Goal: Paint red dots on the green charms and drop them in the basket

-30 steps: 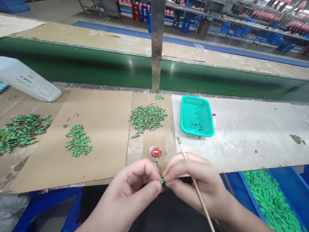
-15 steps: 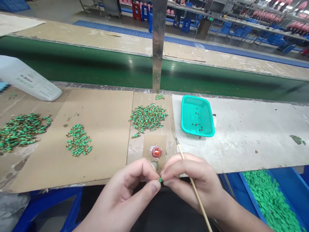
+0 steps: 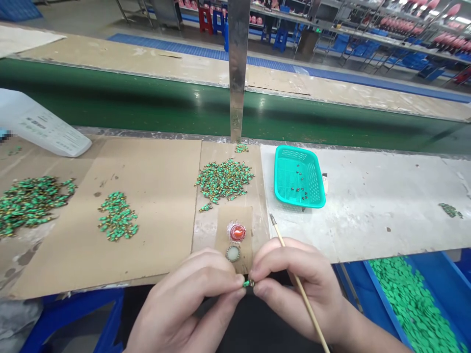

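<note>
A small green piece (image 3: pixel 246 283) with a dark end is pinched between thumb and forefinger of my left hand (image 3: pixel 198 299). My right hand (image 3: pixel 301 289) has its thumb and forefinger at the dark end, and a thin wooden brush (image 3: pixel 305 300) lies across this hand, tip up. Just beyond the fingers are a round pale disc (image 3: pixel 233 253) with a beaded rim and a small dish of red paint (image 3: pixel 237 232). Farther back lies a heap of green and gold pieces (image 3: pixel 224 179). A turquoise basket (image 3: pixel 279 171) to the right holds several tiny dark pieces.
More green pieces lie in a small pile (image 3: pixel 117 216) and a larger pile (image 3: pixel 33 202) to the left. A white plastic container (image 3: pixel 47 125) rests at the far left. A metal post (image 3: pixel 237 73) rises behind the heap. A blue bin (image 3: pixel 452 284) with green pieces is lower right.
Both hands have shifted slightly down, the fingertips are a little farther apart and show the piece's dark end. The brush tip has moved lower, and the pale disc is now uncovered.
</note>
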The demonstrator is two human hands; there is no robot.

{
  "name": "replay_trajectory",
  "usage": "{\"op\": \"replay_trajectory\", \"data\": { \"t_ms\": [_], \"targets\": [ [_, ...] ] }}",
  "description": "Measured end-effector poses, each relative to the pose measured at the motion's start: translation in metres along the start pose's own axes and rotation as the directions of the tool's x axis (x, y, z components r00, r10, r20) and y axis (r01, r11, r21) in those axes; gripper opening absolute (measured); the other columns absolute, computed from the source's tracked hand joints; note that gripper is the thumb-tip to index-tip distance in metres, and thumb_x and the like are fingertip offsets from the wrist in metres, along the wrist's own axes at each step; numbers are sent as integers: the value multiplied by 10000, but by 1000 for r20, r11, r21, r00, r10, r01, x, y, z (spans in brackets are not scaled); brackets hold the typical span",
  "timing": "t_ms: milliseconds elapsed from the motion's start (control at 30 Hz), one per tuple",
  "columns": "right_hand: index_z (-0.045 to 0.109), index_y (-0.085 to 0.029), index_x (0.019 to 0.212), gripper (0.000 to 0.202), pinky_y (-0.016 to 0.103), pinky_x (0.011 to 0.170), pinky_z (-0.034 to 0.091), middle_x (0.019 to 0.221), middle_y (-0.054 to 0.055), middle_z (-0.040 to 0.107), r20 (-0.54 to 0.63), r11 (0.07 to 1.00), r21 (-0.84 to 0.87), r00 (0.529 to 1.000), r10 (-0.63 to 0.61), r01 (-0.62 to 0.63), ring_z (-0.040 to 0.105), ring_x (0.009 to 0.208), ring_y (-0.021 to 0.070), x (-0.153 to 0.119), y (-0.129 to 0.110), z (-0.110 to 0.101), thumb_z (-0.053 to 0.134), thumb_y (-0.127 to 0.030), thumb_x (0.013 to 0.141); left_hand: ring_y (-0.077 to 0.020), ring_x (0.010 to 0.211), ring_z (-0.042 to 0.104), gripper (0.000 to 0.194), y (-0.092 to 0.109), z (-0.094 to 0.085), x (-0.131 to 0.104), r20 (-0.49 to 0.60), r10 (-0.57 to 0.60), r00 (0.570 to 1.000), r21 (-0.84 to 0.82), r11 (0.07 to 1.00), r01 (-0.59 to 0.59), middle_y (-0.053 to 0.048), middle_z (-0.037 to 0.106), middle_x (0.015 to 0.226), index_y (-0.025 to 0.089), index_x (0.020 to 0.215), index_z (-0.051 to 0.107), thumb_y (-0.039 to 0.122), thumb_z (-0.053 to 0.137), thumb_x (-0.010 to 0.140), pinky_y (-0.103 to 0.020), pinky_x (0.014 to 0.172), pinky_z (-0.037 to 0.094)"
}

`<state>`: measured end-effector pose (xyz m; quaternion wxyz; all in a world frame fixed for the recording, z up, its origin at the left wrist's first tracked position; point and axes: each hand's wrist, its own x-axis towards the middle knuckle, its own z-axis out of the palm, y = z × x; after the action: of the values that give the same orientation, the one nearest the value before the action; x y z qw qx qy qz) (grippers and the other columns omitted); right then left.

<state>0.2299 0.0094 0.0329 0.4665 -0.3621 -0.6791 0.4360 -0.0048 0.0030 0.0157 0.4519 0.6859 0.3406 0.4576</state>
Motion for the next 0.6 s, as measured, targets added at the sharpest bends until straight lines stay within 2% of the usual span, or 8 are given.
{"op": "replay_trajectory", "data": {
  "t_ms": [167,367,600],
  "targets": [
    [836,-220,1062,113,257,741,634,930,48,823,-6,999,28,1000,-19,19,780,792,167,1,-1,-1,835,-116,1020,-209,809,765,451,3,1,2,-40,43,998,27,999,-42,-3,809,902,342,1185,828,-43,756,961,-317,760,628],
    [841,-213,1046,125,240,718,632,926,51,825,-5,999,28,1000,-26,26,780,783,162,0,-1,0,823,-92,1022,-242,800,774,248,4,1,2,-76,-17,997,31,999,19,-26,836,871,338,1098,900,117,846,1000,-354,771,632],
    [832,-226,1084,137,253,729,657,945,53,822,-27,997,-32,998,-65,64,791,793,174,-1,2,3,820,-101,1029,-259,788,776,156,3,3,1,-113,-62,992,33,997,66,-46,845,851,319,1007,905,168,867,994,-362,740,640]
  ]
}}
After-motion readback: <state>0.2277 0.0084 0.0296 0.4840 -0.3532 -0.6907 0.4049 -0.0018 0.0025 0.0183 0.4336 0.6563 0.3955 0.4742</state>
